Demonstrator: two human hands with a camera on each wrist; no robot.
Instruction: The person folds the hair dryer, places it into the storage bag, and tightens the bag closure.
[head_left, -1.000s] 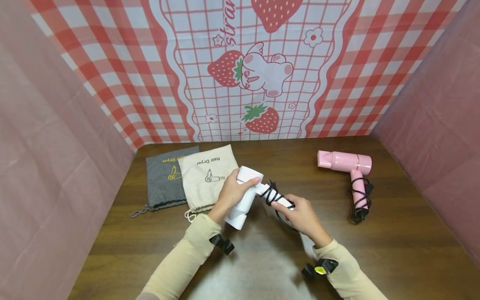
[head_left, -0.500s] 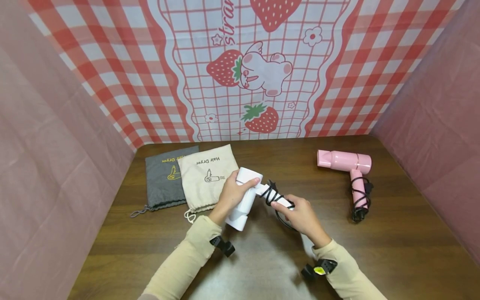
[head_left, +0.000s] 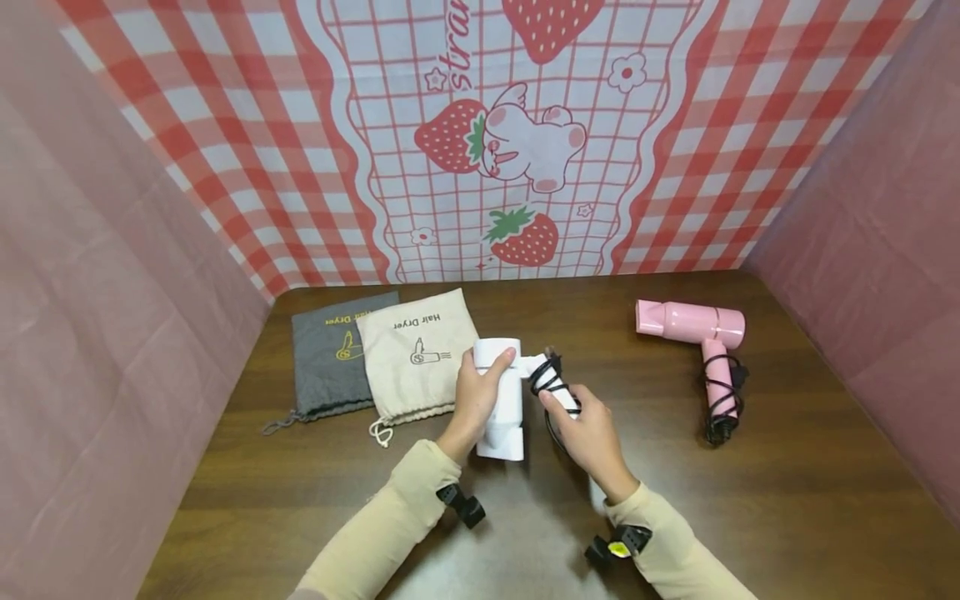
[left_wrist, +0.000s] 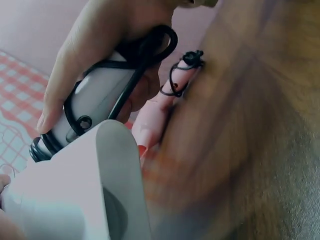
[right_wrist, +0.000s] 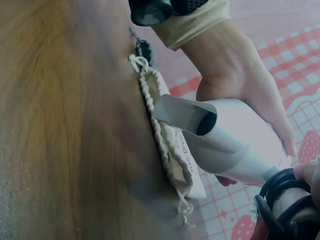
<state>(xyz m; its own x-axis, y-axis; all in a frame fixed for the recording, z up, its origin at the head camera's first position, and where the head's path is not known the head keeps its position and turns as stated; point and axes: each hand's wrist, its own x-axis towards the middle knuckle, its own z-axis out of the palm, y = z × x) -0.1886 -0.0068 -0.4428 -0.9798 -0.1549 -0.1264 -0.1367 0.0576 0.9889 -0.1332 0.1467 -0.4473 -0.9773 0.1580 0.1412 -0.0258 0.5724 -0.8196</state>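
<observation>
Both hands hold a white hair dryer [head_left: 508, 404] above the table, near the middle. My left hand [head_left: 476, 396] grips its barrel, thumb across the top by the wide end. In the right wrist view the flat nozzle [right_wrist: 185, 112] points toward the near side. My right hand [head_left: 588, 425] grips the handle [head_left: 553, 385], which slants away from the barrel. Round that handle winds a black cord [left_wrist: 125, 95], with a loop hanging below. Just left of the left hand lies a cream drawstring bag [head_left: 416, 375] marked "Hair Dryer".
A grey drawstring bag [head_left: 322, 333] lies partly under the cream one. On the right of the brown wooden table [head_left: 787, 500] lies a pink hair dryer [head_left: 693, 325], its cord wrapped round the handle. Pink cloth walls stand at both sides, with a strawberry-print cloth [head_left: 525, 142] behind.
The white hair dryer's barrel has turned from slanted to nearly straight up and down in the head view. Both hands have shifted with it, the left rightward and the right slightly leftward.
</observation>
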